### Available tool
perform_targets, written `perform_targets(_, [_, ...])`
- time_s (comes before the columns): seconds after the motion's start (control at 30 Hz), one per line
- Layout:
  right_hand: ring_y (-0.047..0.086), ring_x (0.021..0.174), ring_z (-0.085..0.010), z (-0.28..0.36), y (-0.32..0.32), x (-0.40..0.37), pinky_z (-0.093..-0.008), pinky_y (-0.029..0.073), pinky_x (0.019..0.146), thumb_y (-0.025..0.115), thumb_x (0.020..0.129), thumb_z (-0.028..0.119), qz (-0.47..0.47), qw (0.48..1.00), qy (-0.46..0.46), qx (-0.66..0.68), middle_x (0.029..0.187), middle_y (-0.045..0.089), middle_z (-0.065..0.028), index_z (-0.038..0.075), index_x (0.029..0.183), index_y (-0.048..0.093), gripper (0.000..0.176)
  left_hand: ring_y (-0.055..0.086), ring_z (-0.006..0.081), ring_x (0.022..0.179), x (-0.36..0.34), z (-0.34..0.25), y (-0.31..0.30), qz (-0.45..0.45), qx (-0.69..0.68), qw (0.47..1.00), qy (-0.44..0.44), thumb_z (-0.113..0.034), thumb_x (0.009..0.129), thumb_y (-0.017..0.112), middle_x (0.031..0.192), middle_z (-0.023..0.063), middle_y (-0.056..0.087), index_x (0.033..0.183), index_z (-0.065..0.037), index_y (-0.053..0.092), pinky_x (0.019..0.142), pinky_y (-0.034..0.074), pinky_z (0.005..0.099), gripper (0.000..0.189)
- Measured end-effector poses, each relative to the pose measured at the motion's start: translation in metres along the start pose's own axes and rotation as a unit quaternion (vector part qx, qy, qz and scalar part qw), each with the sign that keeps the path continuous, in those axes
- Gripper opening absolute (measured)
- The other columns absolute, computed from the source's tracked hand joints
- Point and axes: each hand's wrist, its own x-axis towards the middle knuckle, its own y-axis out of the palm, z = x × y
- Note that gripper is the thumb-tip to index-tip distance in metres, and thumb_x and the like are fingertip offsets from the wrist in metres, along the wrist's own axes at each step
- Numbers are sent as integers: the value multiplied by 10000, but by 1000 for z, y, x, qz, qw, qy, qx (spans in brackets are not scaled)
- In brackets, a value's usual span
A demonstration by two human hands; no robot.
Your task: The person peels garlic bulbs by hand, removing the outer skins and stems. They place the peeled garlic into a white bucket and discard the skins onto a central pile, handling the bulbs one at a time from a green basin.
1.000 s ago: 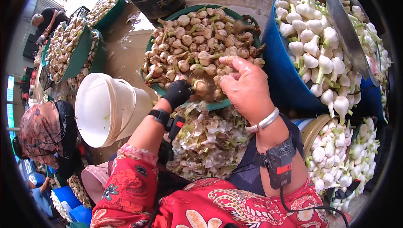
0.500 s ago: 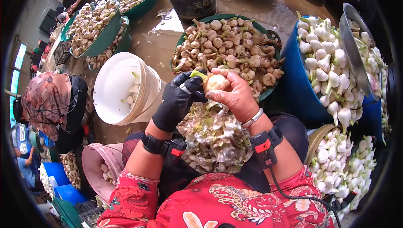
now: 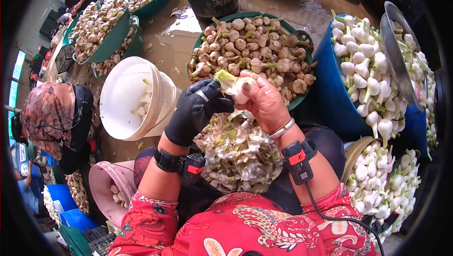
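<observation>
Pinching half-peeled garlic bulb (image 3: 239,87) between gloved left hand (image 3: 196,109) and bare right hand (image 3: 264,104), both curled closed around it; possibly slipping into peel heap (image 3: 236,157) at six o'clock, slick skin likely loosening grip.

Smooth white plastic bucket (image 3: 123,98); matt black rubbery glove (image 3: 193,109); papery garlic peelings (image 3: 236,154)
</observation>
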Motion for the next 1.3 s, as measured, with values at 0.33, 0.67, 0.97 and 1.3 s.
perform_targets(0.33, [621,779,-167,-11,-13,-2,-269,501,608,545,935,339,29,997,35,-56,1006,609,-110,16,1269,428,479,623,176,694,4,15,-10,-64,79,991,-82,-123,837,625,790,68,636,977,3,621,645,495,306,188])
perform_targets(0.67, [604,574,-181,-9,-16,-12,-221,439,407,441,918,393,81,920,372,96,816,629,-221,33,1141,526,432,586,335,769,-4,33,-10,-37,489,845,214,37,718,554,834,141,595,945,-35,601,660,481,391,243])
perform_targets(0.97, [622,709,-170,-13,-12,-6,-280,524,551,555,869,260,17,991,90,-98,903,586,-88,20,1110,477,349,599,140,894,-14,16,-2,-52,-83,993,-58,-76,849,621,1090,69,610,1246,-16,531,736,526,290,412])
perform_targets(1.3, [606,819,-116,-14,-9,8,-262,506,743,583,883,51,1,988,151,-38,968,629,-52,21,1084,594,204,625,146,748,-9,20,-16,-43,-37,994,-97,-83,830,638,870,72,651,1047,23,613,670,510,277,243])
